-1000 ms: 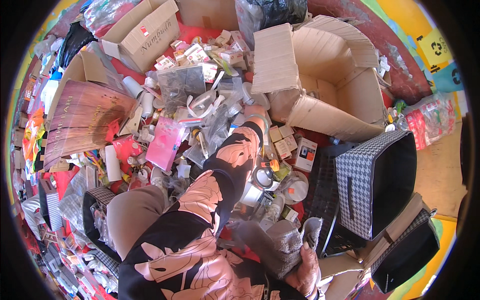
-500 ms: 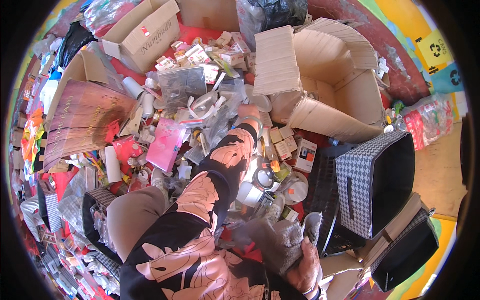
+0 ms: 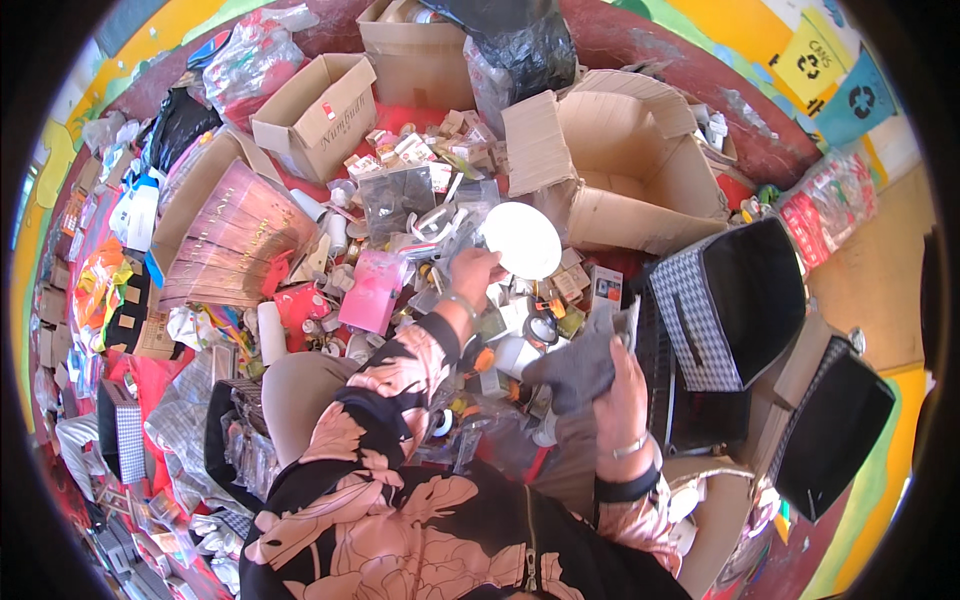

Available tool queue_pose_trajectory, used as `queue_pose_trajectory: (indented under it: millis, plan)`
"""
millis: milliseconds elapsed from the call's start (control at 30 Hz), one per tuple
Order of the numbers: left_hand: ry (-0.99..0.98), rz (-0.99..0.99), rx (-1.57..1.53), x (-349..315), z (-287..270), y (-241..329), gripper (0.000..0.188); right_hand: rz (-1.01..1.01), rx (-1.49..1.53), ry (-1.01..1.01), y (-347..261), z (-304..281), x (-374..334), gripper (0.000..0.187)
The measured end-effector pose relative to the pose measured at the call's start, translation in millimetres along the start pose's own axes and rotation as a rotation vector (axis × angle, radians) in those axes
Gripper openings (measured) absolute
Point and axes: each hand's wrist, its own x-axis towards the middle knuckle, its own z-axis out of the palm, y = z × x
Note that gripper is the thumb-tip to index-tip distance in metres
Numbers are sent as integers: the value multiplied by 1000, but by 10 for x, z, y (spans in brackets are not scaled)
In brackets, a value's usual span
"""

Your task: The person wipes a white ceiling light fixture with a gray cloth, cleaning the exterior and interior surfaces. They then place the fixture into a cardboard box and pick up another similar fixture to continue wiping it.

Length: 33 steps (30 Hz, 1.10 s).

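My left hand (image 3: 474,274) pinches a round white disc (image 3: 523,241), like a small plate or lid, by its lower left edge. The disc is lifted above the heap of mixed goods, its face bright in the light. In my right hand (image 3: 622,390), lower and to the right, a grey cloth (image 3: 572,376) is gripped and hangs toward the left. Under both hands lie small boxes, a white cup-like item (image 3: 515,355) and orange-capped pieces. A pink flat package (image 3: 371,290) rests left of my left hand.
An open cardboard box (image 3: 640,150) stands ahead to the right, a smaller carton (image 3: 315,115) ahead to the left. Houndstooth-sided black storage boxes (image 3: 725,300) line the right. A pinkish wood-patterned carton (image 3: 235,235) leans at left. Black plastic bags (image 3: 520,40) sit at the back.
My left hand has come back from deep in the heap and now holds up the white disc. My right hand, with the grey cloth, has risen forward from near my lap.
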Motion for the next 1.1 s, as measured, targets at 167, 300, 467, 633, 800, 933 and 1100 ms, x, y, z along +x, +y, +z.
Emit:
queue_pose_trajectory:
  millis: [167,300,467,633,800,933,1100]
  plan:
    - [-202,-19,-58,-1061,-190,490,11,-32,-2,-16,185,11,190,27]
    - [-291,64,-60,-1679,-364,777,10,-11,68,-336,230,367,-125,52]
    - [-361,211,44,-2095,-523,1208,12,-119,104,-386,362,621,-312,41]
    - [-382,549,249,-2064,-591,1400,22,-119,148,-431,233,941,-350,30]
    - [-463,444,-36,-1847,-413,1586,87,-136,207,-483,62,1225,-220,33]
    - [-743,302,-188,-1710,-151,1819,90,-150,177,-532,-9,1339,-28,33]
    - [-708,154,-494,-1410,-172,1722,73,-87,79,-478,15,1354,125,33]
